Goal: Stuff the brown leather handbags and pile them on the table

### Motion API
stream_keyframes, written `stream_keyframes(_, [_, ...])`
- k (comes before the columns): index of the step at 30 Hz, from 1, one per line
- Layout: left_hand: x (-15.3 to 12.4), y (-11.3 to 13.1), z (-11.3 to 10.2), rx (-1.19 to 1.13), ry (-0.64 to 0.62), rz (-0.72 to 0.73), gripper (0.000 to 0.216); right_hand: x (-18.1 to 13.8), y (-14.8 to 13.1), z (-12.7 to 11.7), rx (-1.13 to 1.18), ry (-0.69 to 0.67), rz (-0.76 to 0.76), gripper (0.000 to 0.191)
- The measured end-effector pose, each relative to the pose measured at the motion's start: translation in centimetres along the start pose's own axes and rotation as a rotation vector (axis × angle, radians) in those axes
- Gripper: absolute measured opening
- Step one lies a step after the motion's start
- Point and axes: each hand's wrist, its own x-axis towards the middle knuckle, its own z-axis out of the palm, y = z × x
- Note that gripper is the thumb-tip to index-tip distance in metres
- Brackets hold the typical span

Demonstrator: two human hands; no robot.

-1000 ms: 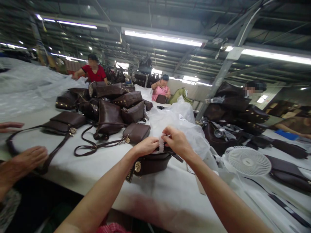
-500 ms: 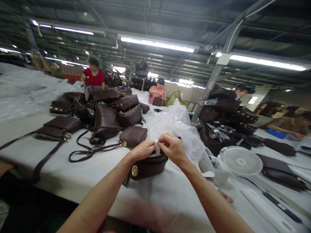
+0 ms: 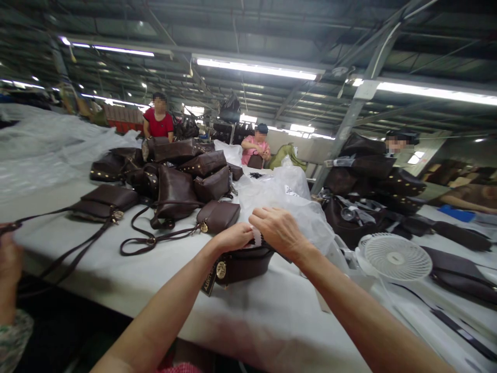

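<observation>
A dark brown leather handbag stands on the white-covered table in front of me, with a round gold charm and a dark printed hang tag at its left side. My left hand is closed at the bag's top, its fingertips pinching a small white strip with a jagged edge. Just right of it, my right hand is bent over the bag's opening, fingers curled together. Whatever those right fingers hold is hidden behind the hand.
Brown handbags are heaped at the left, some with straps trailing. Clear plastic wrapping lies behind my hands. A white fan stands at the right. Another person's hand holds a strap at the left edge; other people work beyond.
My right hand has turned over and lowered across the bag's opening, hiding its fingertips. My left hand stays by the white strip. Another person's hand has appeared at the left, lifting a strap.
</observation>
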Motion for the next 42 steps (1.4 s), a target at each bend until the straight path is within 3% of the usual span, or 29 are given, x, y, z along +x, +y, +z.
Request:
stream_keyframes(2, [0.3, -0.2, -0.2, 0.004, -0.007, -0.006, 0.025, 0.1, -0.3, -0.2, -0.036, 0.031, 0.01, 0.019])
stream_keyframes(6, [0.3, 0.0, -1.1, -0.001, -0.07, 0.006, 0.025, 0.3, -0.1, 0.1, 0.049, 0.01, 0.29, 0.019])
stream_keyframes(9, [-0.3, 0.8, -2.5, -0.031, -0.059, 0.061, 0.023, 0.5, 0.5, 0.2, 0.129, -0.034, 0.391, 0.019])
stream_keyframes(12, [-0.8, 1.7, -3.3, -0.031, 0.022, 0.17, 0.035, 0.6, 1.1, 0.2, 0.183, -0.039, 0.36, 0.019])
stream_keyframes(15, [-0.6, 2.0, -2.8, -0.026, 0.059, 0.264, 0.03, 0.6, 1.2, 0.2, 0.229, -0.012, 0.298, 0.02])
stream_keyframes(18, [-0.1, 1.7, -1.6, -0.029, 0.093, 0.228, 0.032, 0.7, 1.0, 0.3, 0.223, 0.04, 0.301, 0.017])
stream_keyframes(22, [0.2, 1.5, -1.1, 0.027, 0.002, 0.128, 0.028, 1.0, 0.8, 0.4, 0.23, 0.123, 0.422, 0.017])
stream_keyframes(26, [0.2, 2.1, -2.2, 0.127, -0.172, 0.014, 0.024, 1.3, 1.3, 0.8, 0.515, 0.065, 0.483, 0.015])
stream_keyframes(28, [0.3, 2.5, -2.7, 0.1, -0.18, 0.03, 0.028, 1.5, 1.8, 0.7, 0.658, 0.056, 0.457, 0.013])
stream_keyframes(32, [0.7, 2.9, -2.5, 0.072, -0.076, 0.084, 0.027, 2.2, 2.2, -0.2, 0.808, 0.147, 0.446, 0.012])
stream_keyframes(37, [0.6, 2.5, -1.6, 0.192, -0.22, 0.143, 0.037, 3.1, 1.0, -0.7, 0.788, 0.271, 0.434, 0.016])
stream_keyframes(42, [0.9, 3.1, -2.7, 0.343, -0.255, 0.079, 0.033, 3.1, 1.7, -0.2, 0.951, 0.196, 0.484, 0.018])
